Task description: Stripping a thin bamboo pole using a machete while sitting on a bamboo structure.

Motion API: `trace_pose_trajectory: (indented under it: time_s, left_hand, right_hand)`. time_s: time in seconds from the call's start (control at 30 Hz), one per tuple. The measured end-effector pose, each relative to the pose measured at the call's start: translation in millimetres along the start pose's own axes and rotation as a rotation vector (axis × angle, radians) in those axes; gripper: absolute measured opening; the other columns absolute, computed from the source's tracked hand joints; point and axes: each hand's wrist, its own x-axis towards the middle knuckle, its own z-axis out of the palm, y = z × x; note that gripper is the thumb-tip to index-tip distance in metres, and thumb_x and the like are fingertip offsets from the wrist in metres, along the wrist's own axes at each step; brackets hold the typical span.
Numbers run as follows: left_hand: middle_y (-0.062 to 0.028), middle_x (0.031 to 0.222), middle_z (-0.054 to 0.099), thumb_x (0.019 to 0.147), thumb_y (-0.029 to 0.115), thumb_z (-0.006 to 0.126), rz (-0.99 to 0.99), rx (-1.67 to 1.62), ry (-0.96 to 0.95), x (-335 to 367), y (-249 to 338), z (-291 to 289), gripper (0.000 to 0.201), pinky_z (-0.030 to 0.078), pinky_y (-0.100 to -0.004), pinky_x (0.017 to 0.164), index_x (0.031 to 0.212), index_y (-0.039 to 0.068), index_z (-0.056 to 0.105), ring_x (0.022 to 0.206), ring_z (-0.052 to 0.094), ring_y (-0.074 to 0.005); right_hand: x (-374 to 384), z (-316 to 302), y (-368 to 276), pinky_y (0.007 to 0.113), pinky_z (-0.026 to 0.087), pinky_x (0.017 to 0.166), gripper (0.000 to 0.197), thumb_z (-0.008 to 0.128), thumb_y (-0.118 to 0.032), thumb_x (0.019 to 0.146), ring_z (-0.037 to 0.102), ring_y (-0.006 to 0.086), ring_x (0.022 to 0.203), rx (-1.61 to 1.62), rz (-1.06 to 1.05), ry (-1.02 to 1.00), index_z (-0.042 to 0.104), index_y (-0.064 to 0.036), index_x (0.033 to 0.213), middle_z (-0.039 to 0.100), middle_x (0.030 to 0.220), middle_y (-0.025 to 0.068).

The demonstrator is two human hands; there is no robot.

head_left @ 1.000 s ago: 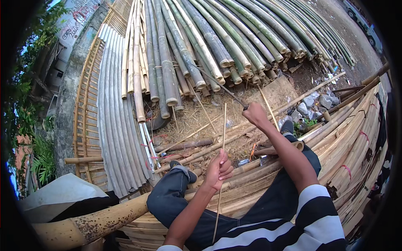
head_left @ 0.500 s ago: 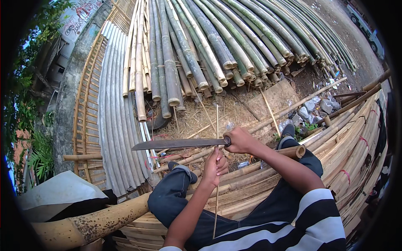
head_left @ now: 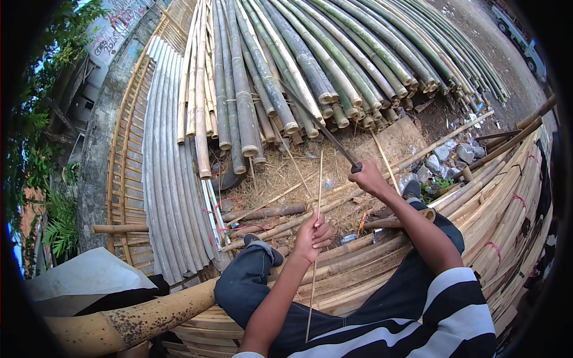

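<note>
My left hand (head_left: 313, 237) is closed around a thin bamboo strip (head_left: 314, 280), which stands nearly upright in the view, its lower end over my lap. To the right and farther out, my right hand (head_left: 368, 179) grips the dark handle of a machete (head_left: 325, 132). The long blade points away and to the left, over straw-covered ground and toward the ends of the bamboo poles. Blade and strip are apart. My fingers hide part of the handle and the middle of the strip.
Beyond my hands lies a big pile of green and tan bamboo poles (head_left: 298, 65). Corrugated sheets (head_left: 170, 161) and a bamboo ladder (head_left: 119, 149) are on the left. Split bamboo (head_left: 483, 232) is stacked at right and beneath me. A thick bamboo pole (head_left: 137, 322) crosses the lower left; rocks (head_left: 441, 152) lie at right.
The machete has left the strip, swinging from lying crosswise to pointing away. My right hand has moved right and farther out. My left hand and the strip have shifted slightly right.
</note>
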Motion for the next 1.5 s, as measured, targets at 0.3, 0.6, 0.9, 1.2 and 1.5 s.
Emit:
trace_pose_trajectory:
  time_s: [0.3,0.6,0.9,1.2,1.5]
  left_hand:
    - [0.0059,0.048,0.022,0.100,0.046,0.035,0.054,0.013,0.110,-23,-25,13,0.044,0.016,-0.0187,0.032,0.069,0.016,0.036,0.037,0.018,-0.0048]
    - [0.0062,0.047,0.021,0.101,0.044,0.036,0.002,0.012,0.027,-9,-13,1,0.044,0.018,-0.0176,0.031,0.068,0.015,0.037,0.037,0.019,-0.0040]
    - [0.0058,0.049,0.021,0.101,0.043,0.037,0.183,0.280,0.272,-15,-20,15,0.041,0.017,-0.0194,0.033,0.072,0.014,0.036,0.039,0.019,-0.0047]
    - [0.0054,0.051,0.023,0.102,0.041,0.038,0.013,0.284,0.130,-15,-41,9,0.040,0.017,-0.0200,0.034,0.075,0.012,0.037,0.039,0.020,-0.0046]
    - [0.0066,0.055,0.027,0.101,0.037,0.041,-0.046,-0.109,-0.013,-1,10,-8,0.033,0.022,-0.0170,0.040,0.085,0.009,0.044,0.045,0.024,-0.0033]
  right_hand:
    - [-23,39,-28,0.046,0.050,0.063,0.021,0.060,-0.022,0.064,0.062,0.0397,0.063,-0.406,-0.317,-0.137,0.064,-0.0015,0.067,0.061,0.063,0.0204]
    - [3,4,5,0.043,0.051,0.066,0.032,0.063,-0.022,0.064,0.063,0.0380,0.061,-0.218,0.049,0.131,0.063,0.0091,0.067,0.062,0.064,0.0253]
    - [-39,51,-33,0.046,0.051,0.061,0.017,0.058,-0.022,0.068,0.061,0.0393,0.060,-0.507,-0.480,-0.221,0.062,-0.0052,0.068,0.060,0.060,0.0195]
    - [43,-37,67,0.033,0.042,0.042,0.020,0.061,-0.012,0.067,0.054,0.0193,0.043,0.209,0.367,0.227,0.055,0.0028,0.055,0.055,0.051,0.0102]
    - [8,-1,-8,0.027,0.031,0.035,0.019,0.062,-0.009,0.069,0.041,0.0096,0.036,0.513,0.215,-0.024,0.049,-0.0056,0.055,0.046,0.048,-0.0005]
